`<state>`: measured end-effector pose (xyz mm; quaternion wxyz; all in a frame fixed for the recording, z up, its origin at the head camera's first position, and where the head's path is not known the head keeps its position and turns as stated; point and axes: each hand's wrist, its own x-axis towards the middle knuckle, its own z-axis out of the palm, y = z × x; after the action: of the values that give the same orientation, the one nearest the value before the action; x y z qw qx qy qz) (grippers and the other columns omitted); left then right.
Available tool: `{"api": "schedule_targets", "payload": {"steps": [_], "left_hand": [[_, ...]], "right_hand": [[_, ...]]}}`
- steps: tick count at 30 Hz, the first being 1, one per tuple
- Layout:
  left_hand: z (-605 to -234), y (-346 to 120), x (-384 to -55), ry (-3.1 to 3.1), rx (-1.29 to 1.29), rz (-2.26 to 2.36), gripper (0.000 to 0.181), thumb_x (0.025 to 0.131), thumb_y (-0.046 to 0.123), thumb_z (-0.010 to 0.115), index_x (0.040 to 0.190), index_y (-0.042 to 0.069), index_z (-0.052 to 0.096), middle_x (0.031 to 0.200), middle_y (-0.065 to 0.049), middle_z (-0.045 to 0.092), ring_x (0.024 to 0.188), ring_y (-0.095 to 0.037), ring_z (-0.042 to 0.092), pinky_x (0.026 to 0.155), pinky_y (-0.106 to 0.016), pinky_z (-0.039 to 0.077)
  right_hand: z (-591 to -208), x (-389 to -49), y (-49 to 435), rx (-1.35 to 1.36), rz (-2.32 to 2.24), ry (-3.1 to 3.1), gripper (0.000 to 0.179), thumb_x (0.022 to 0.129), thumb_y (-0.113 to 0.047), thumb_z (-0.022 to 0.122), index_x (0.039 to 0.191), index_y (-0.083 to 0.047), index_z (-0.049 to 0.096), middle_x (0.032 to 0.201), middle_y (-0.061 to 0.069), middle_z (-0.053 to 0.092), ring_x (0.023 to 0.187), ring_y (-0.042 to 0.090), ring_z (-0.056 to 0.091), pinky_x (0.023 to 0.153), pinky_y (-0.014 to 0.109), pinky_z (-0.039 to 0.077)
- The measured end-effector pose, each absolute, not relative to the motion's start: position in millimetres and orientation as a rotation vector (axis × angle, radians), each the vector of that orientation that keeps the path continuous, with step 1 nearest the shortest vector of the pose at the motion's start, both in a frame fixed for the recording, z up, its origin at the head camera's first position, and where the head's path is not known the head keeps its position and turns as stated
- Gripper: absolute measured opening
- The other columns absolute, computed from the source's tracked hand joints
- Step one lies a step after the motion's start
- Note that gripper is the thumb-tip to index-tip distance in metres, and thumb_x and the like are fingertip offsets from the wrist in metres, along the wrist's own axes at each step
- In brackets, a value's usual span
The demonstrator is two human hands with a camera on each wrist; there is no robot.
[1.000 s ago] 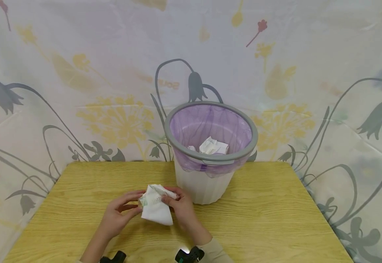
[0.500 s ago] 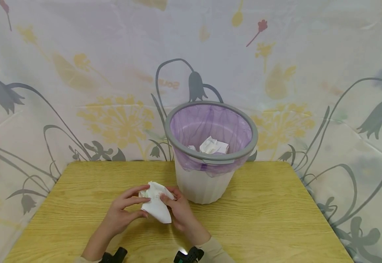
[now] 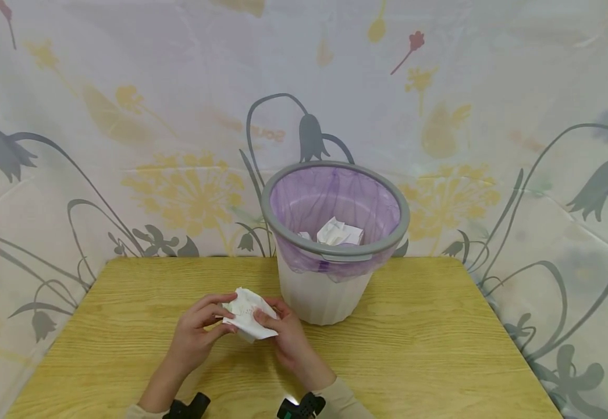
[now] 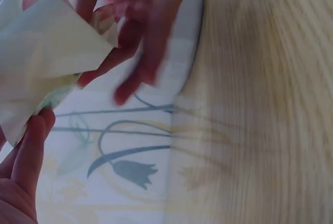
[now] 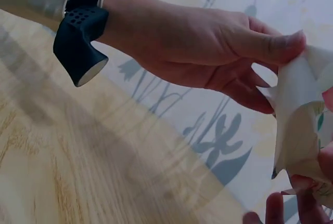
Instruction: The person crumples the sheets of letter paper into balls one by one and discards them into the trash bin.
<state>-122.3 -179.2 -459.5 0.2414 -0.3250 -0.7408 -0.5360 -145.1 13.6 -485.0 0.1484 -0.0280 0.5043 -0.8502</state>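
Above the table, a crumpled white sheet of paper with faint print is held between both hands. My left hand pinches its left edge between thumb and fingers. On the other side, my right hand grips it with the thumb on top and the fingers behind. In the right wrist view, the paper curls open, showing green print on its inner side. The left wrist view has a flap of the paper bent over near the right hand's spread fingers.
A white trash bin with a grey rim and purple liner stands just behind the hands. Crumpled white paper lies inside it. The wooden table meets a flower-patterned cloth backdrop. Black wrist cameras sit on both wrists.
The paper has turned and its lower flap has folded up toward the right, making it look shorter. My left hand has shifted slightly right along its edge. The bin has not moved.
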Motion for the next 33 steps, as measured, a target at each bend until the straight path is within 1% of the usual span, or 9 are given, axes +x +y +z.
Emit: {"api": "schedule_targets", "payload": {"steps": [5,8,12,16,20,23,27,30,33], "left_hand": [[-463,-175,-122,-1.998,-0.754,-1.506,0.029,0.073,-0.019,0.076,0.08,0.009,0.069,0.106,-0.022,0.066,0.101,-0.018,0.066,0.079,-0.026,0.056],[-464,-173,-122,-1.979,-0.686,-1.575,0.024,0.076,-0.019,0.074,0.079,0.004,0.07,0.106,-0.023,0.067,0.099,-0.018,0.067,0.078,-0.026,0.057],[-465,-174,-121,-1.936,-0.625,-1.754,0.024,0.079,-0.02,0.072,0.098,-0.01,0.063,0.119,-0.025,0.063,0.1,-0.016,0.069,0.075,-0.027,0.058],[-464,-177,-123,-1.924,-0.619,-1.832,0.039,0.08,-0.022,0.068,0.118,-0.015,0.058,0.124,-0.014,0.065,0.101,-0.014,0.069,0.074,-0.027,0.058],[-463,-179,-124,-1.894,-0.585,-1.858,0.034,0.079,-0.024,0.068,0.113,-0.017,0.064,0.113,-0.006,0.072,0.1,-0.012,0.069,0.072,-0.025,0.058],[-461,-182,-125,-1.866,-0.563,-1.907,0.032,0.077,-0.025,0.068,0.108,-0.017,0.066,0.109,-0.004,0.073,0.098,-0.012,0.07,0.072,-0.025,0.058],[-457,-187,-127,-1.892,-0.607,-1.961,0.031,0.077,-0.024,0.069,0.108,-0.017,0.066,0.107,-0.001,0.073,0.096,-0.013,0.071,0.073,-0.027,0.058],[-455,-189,-129,-1.907,-0.65,-2.025,0.031,0.078,-0.022,0.069,0.108,-0.016,0.066,0.107,-0.001,0.073,0.094,-0.015,0.071,0.072,-0.029,0.059],[-454,-187,-129,-1.907,-0.655,-2.074,0.028,0.078,-0.021,0.07,0.105,-0.015,0.067,0.104,-0.002,0.074,0.092,-0.016,0.072,0.07,-0.03,0.059]], "right_hand": [[-486,-144,12,-0.096,-2.492,1.446,0.026,0.088,0.009,0.065,0.103,-0.013,0.067,0.104,0.0,0.065,0.089,0.012,0.062,0.07,0.02,0.051],[-486,-144,12,-0.115,-2.513,1.454,0.033,0.086,0.014,0.063,0.103,-0.014,0.069,0.108,0.002,0.066,0.093,0.014,0.063,0.069,0.02,0.053],[-485,-144,15,-0.172,-2.511,1.494,0.034,0.082,0.016,0.065,0.104,-0.009,0.07,0.114,0.003,0.066,0.097,0.015,0.063,0.071,0.021,0.053],[-487,-145,21,-0.316,-2.461,1.513,0.037,0.085,0.014,0.065,0.11,-0.013,0.071,0.119,0.001,0.063,0.102,0.014,0.061,0.078,0.023,0.054],[-489,-147,29,-0.49,-2.391,1.43,0.043,0.093,0.007,0.056,0.111,-0.028,0.073,0.123,-0.005,0.063,0.109,0.013,0.059,0.088,0.028,0.052],[-489,-149,34,-0.574,-2.348,1.37,0.039,0.098,-0.002,0.053,0.113,-0.031,0.075,0.123,-0.009,0.065,0.11,0.011,0.059,0.091,0.028,0.051],[-486,-153,40,-0.614,-2.294,1.451,0.028,0.096,-0.003,0.061,0.121,-0.009,0.072,0.117,-0.005,0.068,0.102,0.011,0.063,0.082,0.024,0.053],[-482,-156,43,-0.642,-2.236,1.543,0.046,0.089,0.007,0.067,0.134,0.008,0.054,0.116,0.0,0.066,0.097,0.014,0.065,0.077,0.025,0.054],[-475,-158,45,-0.703,-2.157,1.622,0.062,0.084,0.01,0.071,0.14,0.011,0.045,0.116,0.003,0.062,0.097,0.016,0.064,0.077,0.026,0.055]]}}
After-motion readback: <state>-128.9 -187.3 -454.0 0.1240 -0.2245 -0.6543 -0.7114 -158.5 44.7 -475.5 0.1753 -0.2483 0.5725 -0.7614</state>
